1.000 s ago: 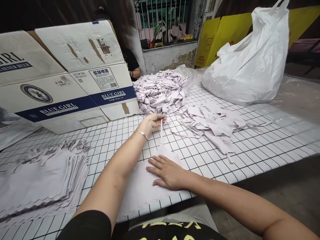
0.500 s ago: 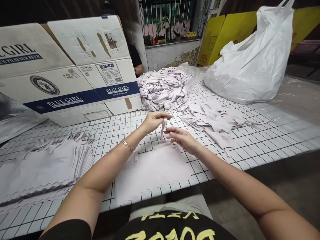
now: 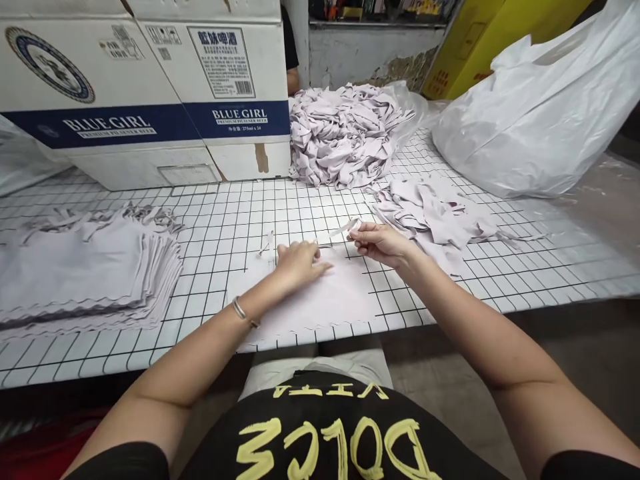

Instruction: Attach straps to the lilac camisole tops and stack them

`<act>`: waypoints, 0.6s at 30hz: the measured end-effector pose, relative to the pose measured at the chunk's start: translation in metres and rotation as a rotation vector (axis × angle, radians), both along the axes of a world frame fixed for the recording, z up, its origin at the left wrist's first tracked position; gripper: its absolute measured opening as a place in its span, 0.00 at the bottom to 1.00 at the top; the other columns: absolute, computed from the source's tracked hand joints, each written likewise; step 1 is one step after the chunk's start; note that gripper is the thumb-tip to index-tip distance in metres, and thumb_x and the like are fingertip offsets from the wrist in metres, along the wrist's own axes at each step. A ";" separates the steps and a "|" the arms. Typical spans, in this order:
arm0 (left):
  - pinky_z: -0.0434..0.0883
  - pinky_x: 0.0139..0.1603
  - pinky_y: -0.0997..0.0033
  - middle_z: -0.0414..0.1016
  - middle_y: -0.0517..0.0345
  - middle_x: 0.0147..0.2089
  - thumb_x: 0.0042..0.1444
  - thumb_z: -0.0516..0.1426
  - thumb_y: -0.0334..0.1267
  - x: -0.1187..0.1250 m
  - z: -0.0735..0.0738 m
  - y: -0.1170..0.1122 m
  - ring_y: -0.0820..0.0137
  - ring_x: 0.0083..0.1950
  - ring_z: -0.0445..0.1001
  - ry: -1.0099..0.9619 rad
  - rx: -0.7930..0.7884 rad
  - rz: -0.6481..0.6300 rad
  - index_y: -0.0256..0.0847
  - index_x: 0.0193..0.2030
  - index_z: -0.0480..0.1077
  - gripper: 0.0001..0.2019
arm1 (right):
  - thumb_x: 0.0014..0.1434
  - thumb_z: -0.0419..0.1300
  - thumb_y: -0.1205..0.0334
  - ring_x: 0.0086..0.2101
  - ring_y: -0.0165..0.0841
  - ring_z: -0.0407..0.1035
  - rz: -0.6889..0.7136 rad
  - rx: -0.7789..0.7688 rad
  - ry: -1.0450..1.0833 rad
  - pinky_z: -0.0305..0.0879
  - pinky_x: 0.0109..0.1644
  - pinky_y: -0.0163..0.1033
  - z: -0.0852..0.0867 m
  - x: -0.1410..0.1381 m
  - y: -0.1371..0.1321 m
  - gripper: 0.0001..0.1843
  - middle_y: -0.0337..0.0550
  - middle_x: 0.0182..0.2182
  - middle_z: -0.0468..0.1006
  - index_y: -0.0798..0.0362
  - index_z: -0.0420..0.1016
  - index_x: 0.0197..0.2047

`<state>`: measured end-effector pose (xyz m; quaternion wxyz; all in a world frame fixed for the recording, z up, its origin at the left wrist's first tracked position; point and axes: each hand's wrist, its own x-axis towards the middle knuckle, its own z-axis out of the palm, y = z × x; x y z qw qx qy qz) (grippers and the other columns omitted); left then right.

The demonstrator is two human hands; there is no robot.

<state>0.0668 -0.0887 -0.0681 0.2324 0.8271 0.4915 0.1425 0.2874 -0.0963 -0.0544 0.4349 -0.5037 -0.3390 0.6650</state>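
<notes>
Lilac fabric panel (image 3: 325,308) overlaid by loosely spread left hand (image 3: 299,265), thin strip (image 3: 343,229) pinched by right hand (image 3: 381,245), gridded surface (image 3: 210,283) beneath

At the near edge of a white, black-gridded tabletop (image 3: 200,267), a flat, pale lilac piece of fabric (image 3: 340,293) is spread. From it, a layered stack of pale lilac fabric pieces (image 3: 85,260) is set at nine o'clock, and a white-and-blue cardboard box (image 3: 165,87) is stood at eleven. A crumpled, pale lilac cloth heap (image 3: 345,137) is placed at twelve; at two, a loose, pale lilac cloth pile (image 3: 435,207) is backed by a bulging white plastic bag (image 3: 530,127).
</notes>
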 end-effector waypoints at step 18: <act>0.49 0.47 0.54 0.76 0.55 0.41 0.62 0.55 0.35 -0.017 -0.035 -0.042 0.62 0.47 0.65 -0.025 0.202 -0.019 0.44 0.35 0.74 0.07 | 0.41 0.74 0.59 0.27 0.25 0.64 0.003 0.122 -0.200 0.60 0.29 0.34 -0.030 -0.025 -0.015 0.15 0.39 0.30 0.75 0.54 0.80 0.33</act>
